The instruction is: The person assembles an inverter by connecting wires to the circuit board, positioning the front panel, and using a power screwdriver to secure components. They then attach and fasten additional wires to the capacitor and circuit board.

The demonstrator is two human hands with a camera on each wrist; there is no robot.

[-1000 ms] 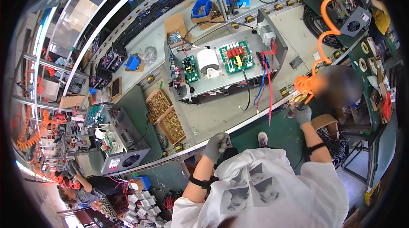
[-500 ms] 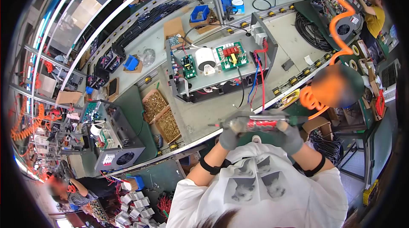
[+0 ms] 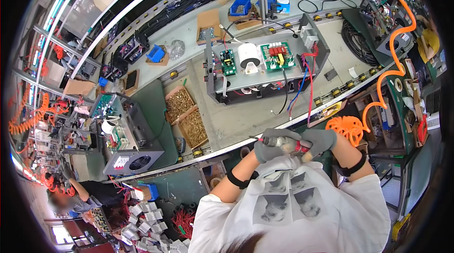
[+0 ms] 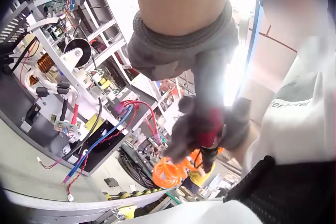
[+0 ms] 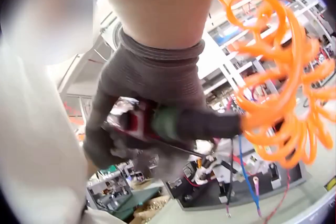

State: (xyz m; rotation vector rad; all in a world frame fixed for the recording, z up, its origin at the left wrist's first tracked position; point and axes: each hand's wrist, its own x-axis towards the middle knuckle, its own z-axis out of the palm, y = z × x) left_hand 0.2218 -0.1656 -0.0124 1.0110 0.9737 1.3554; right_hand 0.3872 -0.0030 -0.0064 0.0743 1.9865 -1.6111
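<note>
In the head view both gloved hands are in front of the person's body. A red and silver air screwdriver [image 3: 299, 146] lies level between them, its thin bit pointing left. The left hand [image 3: 268, 146] grips its front part. Its rear part is in the grip of the right hand [image 3: 322, 143]. In the right wrist view a green and black tail end [image 5: 167, 123] of the tool shows, joined to an orange coiled hose [image 5: 286, 98]. Beyond the hands stands an open grey chassis [image 3: 262, 93] with green circuit boards [image 3: 278, 56] and a white round coil [image 3: 248, 55].
A cardboard box of brass-coloured screws [image 3: 182, 104] sits left of the chassis. Another open machine [image 3: 130, 135] stands further left. Loose red and blue wires [image 3: 309, 97] hang over the bench's front edge [image 3: 227, 148]. The hose coils [image 3: 345, 129] hang at the right.
The hands were apart one second ago, the right one out at the hose. They have come together on the screwdriver, which has since moved closer to the body. The head view has shifted.
</note>
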